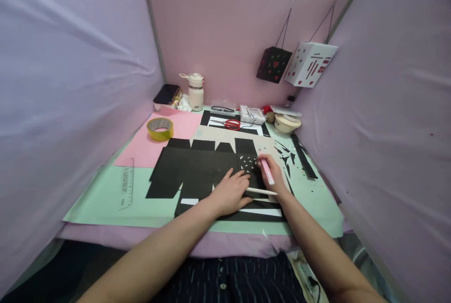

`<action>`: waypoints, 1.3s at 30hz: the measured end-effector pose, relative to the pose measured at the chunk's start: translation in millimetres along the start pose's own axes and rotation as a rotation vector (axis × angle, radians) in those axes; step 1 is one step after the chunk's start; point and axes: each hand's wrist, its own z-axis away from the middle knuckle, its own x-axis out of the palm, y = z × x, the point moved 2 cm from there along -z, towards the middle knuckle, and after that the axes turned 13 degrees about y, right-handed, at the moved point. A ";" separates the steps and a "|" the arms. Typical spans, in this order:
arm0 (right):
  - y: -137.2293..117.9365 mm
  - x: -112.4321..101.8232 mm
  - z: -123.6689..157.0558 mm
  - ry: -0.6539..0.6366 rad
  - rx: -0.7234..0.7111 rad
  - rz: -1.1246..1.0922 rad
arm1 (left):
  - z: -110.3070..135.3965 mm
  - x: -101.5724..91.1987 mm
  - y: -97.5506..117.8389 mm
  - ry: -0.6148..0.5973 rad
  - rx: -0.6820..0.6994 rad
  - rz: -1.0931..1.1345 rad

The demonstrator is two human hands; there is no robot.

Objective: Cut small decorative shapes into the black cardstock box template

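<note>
Cutting small openings in black card (202, 167) appears to be the step in hand. The card lies flat at the middle of the tabletop (95, 209), its flaps toward the far and near edges; the cut-outs (248, 164) are grouped in the panel nearest the right edge.

Recommended practice:
1. Brace the card with spread fingers and keep those fingertips out of the blade's path.
2. Make short, light strokes; go over a line twice rather than forcing it.
3. Leave solid strips between neighbouring openings, as thin bridges may tear.
4. Clear the white pen (260, 191), which lies between the hands and could catch the right wrist.

Grip state: the right hand (277, 178) is closed around a pink cutter (267, 170); from where I stand, the blade tip is too small to make out. The left hand (230, 192) is spread palm-down on the card, without clenching; whether it also pins the pen, I cannot tell.

Position relative to grip: the card is beneath the left hand and extends mostly toward the left edge. The cut-outs sit just beyond the left fingertips, immediately left of the cutter.
</note>
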 end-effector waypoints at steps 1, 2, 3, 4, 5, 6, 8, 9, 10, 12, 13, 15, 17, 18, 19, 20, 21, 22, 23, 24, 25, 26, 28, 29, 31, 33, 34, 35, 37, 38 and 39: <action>0.8 -2.8 -0.8 0.063 0.019 0.003 | 0.1 0.4 -0.3 0.001 0.002 0.000; 1.3 -4.7 -1.5 0.093 0.031 0.006 | 0.2 0.8 -0.5 0.001 0.004 -0.002; 1.4 -5.5 -2.1 0.085 0.037 0.005 | 0.3 1.0 -0.7 0.002 0.006 -0.004; 1.1 -5.4 -2.6 0.055 0.036 -0.001 | 0.3 1.2 -0.8 0.002 0.006 -0.006; 0.6 -5.0 -3.0 0.021 0.030 -0.005 | 0.3 1.2 -0.9 0.002 0.007 -0.007; -0.1 -4.4 -3.2 -0.010 0.021 -0.005 | 0.4 1.2 -0.9 0.000 0.006 -0.007; -1.2 -3.2 -3.5 -0.057 -0.004 0.003 | 0.4 0.8 -1.0 -0.002 0.005 -0.004; -1.6 -2.8 -3.5 -0.080 -0.019 0.010 | 0.3 0.5 -1.0 -0.003 0.006 0.000; -1.8 -2.3 -3.5 -0.106 -0.033 0.018 | 0.3 0.3 -1.1 -0.003 0.008 0.005; -1.9 -1.2 -3.4 -0.170 -0.054 0.048 | 0.2 0.1 -1.2 -0.003 0.016 0.018; -1.9 -0.5 -3.3 -0.199 -0.061 0.069 | 0.1 0.2 -1.3 -0.002 0.021 0.025; -2.1 1.4 -3.4 -0.232 -0.056 0.107 | -0.2 0.7 -1.6 0.006 0.028 0.036; -3.4 3.8 -3.9 -0.234 -0.029 0.127 | -0.5 1.6 -1.7 0.018 0.032 0.042; -4.6 5.2 -4.3 -0.229 -0.014 0.133 | -0.6 2.0 -1.8 0.023 0.032 0.043; -6.0 6.7 -4.7 -0.225 0.001 0.139 | -0.6 2.4 -1.8 0.025 0.032 0.043; -7.7 8.0 -5.2 -0.222 0.013 0.144 | -0.7 2.7 -1.7 0.027 0.034 0.041; -9.4 9.2 -5.7 -0.222 0.023 0.148 | -0.7 2.8 -1.6 0.029 0.035 0.039; -11.1 10.3 -6.2 -0.228 0.030 0.152 | -0.7 2.9 -1.5 0.032 0.037 0.037; -12.6 11.1 -6.6 -0.238 0.036 0.157 | -0.7 2.9 -1.4 0.035 0.040 0.034; -13.8 11.6 -7.0 -0.251 0.039 0.163 | -0.7 2.8 -1.3 0.037 0.043 0.032; -14.7 11.8 -7.3 -0.261 0.041 0.172 | -0.6 2.7 -1.2 0.039 0.045 0.031; -15.3 11.4 -7.6 -0.263 0.043 0.181 | -0.6 2.6 -1.2 0.040 0.045 0.030; -16.2 9.3 -7.7 -0.240 0.052 0.182 | -0.4 2.7 -1.3 0.039 0.045 0.029; -16.7 7.7 -7.5 -0.219 0.057 0.170 | -0.3 2.8 -1.4 0.039 0.045 0.029; -17.7 4.8 -6.3 -0.187 0.061 0.131 | -0.1 3.3 -1.7 0.042 0.046 0.031; -18.2 3.2 -4.2 -0.186 0.053 0.103 | 0.0 3.8 -2.0 0.043 0.048 0.033; -18.0 3.1 -3.0 -0.192 0.045 0.101 | -0.1 3.9 -2.1 0.043 0.047 0.035; -17.6 3.4 -1.8 -0.199 0.033 0.107 | -0.2 3.8 -2.2 0.041 0.046 0.037; -16.5 4.6 0.3 -0.213 0.000 0.139 | -0.5 3.1 -2.2 0.041 0.046 0.041; -16.3 5.2 1.1 -0.221 -0.020 0.163 | -0.7 2.6 -2.1 0.041 0.047 0.042; -16.7 5.7 1.5 -0.230 -0.045 0.194 | -0.9 2.0 -1.9 0.042 0.049 0.043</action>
